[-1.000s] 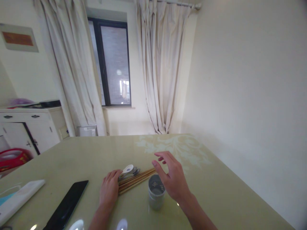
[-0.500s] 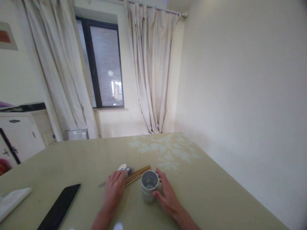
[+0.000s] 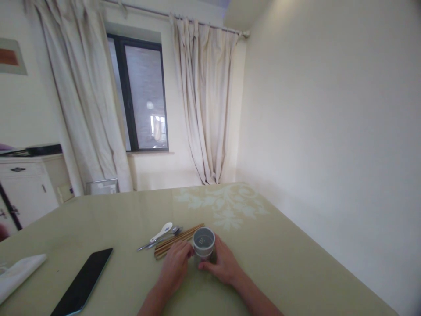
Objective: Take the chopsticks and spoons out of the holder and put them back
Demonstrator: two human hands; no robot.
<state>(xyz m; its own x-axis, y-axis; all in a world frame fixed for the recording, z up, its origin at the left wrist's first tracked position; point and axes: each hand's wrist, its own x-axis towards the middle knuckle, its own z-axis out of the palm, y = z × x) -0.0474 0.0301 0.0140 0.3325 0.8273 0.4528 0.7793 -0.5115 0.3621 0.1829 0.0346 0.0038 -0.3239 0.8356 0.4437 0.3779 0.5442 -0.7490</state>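
**Grey holder clasped between two hands on the green table**

Near the front edge of the pale green table (image 3: 115, 210), a small grey cylindrical holder (image 3: 204, 244) is stood upright, its open top turned toward the camera and a perforated bottom seen inside. It is gripped from both sides. The right hand (image 3: 223, 265) is wrapped around its right and near wall, fingers curled against it. The left hand (image 3: 176, 265) is pressed to its left wall, thumb and fingertips closed on it, while the heel of the hand is laid on the table.

Just beside the holder, to the left and slightly behind, a bundle of wooden chopsticks (image 3: 176, 239) is laid flat, its near end reaching under the left hand's fingers. Touching the chopsticks on their far side, a white ceramic spoon (image 3: 162, 231) and a metal spoon (image 3: 158, 240) are laid side by side, handles pointed left.

Well apart, toward the left edge, a black phone (image 3: 83, 283) is laid face up, and a folded white cloth (image 3: 18, 276) is seen beyond it. A floral pattern (image 3: 223, 204) is printed on the table's far part.
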